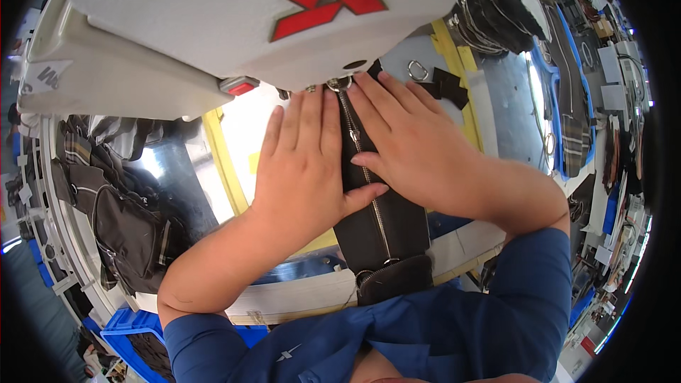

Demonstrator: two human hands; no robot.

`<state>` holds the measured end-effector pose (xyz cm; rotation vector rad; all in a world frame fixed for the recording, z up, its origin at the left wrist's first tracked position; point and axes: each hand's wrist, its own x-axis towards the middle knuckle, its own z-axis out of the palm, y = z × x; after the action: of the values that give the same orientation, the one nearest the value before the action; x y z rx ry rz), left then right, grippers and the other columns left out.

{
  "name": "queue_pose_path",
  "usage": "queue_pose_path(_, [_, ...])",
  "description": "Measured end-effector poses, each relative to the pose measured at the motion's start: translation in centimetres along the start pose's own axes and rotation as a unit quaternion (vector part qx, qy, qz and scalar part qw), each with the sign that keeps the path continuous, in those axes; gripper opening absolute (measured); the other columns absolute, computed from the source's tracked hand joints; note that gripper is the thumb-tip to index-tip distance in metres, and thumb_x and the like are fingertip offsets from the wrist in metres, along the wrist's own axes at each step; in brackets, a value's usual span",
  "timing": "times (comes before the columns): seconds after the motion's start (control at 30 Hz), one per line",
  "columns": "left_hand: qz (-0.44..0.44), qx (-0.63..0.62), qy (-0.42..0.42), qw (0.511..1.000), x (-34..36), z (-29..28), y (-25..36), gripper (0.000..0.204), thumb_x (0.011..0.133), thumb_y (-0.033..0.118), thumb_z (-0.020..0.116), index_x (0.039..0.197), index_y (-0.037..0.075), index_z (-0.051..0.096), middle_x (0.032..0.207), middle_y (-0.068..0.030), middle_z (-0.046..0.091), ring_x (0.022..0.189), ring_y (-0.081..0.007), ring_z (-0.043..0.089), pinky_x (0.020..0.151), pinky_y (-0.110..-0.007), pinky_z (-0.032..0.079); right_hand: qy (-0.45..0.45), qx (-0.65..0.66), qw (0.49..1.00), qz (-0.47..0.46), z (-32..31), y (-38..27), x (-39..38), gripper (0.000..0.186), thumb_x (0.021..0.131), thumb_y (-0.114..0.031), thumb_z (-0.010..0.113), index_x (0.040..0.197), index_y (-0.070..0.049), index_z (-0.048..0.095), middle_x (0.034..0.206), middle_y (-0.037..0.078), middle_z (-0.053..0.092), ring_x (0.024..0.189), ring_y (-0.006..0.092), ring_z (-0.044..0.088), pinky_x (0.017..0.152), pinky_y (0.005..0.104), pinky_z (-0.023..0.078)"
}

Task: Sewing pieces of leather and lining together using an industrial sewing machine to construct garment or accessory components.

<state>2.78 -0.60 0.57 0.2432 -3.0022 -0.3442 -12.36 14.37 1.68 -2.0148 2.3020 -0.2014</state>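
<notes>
In the head view, the left hand [301, 163] and right hand [422, 152] lie flat, fingers spread, grasping nothing; they press the black cloth [408, 237] on either side of its zip [379, 218], the left thumb crossing it. The cloth runs from below the machine [206, 21] to the tabletop's near edge. Fingertips that close to the machine's underside could get caught if they slide further; uneven pressure might skew the cloth, and the slider [356, 136] could snag. The tabletop [461, 242] carries yellow tape [223, 163], with a ring [418, 70] and black scraps [448, 88] toward its far right corner. Bags [131, 230] pile along its left edge; a blue tray [559, 103] stands right.
</notes>
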Motion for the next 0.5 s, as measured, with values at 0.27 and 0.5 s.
queue_pose_path(0.27, [0.001,-0.019,-0.022,1.000,-0.30,0.46,-0.02,0.128,0.075,0.072,0.081,0.156,-0.017,0.035,0.160,-0.0403,0.039,0.152,-0.0549,0.037,0.126,-0.058,0.032,-0.012,0.013,0.999,0.032,0.04,-0.90,-0.26,0.086,0.094,-0.044,0.074,0.156,0.008,0.044,0.161,0.027,0.044,0.148,0.0462,0.044,0.123,0.0550,0.036])
queue_pose_path(0.5, [-0.004,-0.006,-0.004,1.000,0.11,0.72,-0.20,0.123,0.076,0.071,0.080,0.153,-0.017,0.041,0.152,-0.0370,0.050,0.146,-0.0512,0.047,0.126,-0.056,0.031,-0.013,0.010,0.999,0.042,0.19,-0.78,0.02,0.088,0.093,-0.044,0.075,0.157,0.007,0.043,0.161,0.026,0.044,0.149,0.0445,0.043,0.124,0.0550,0.036])
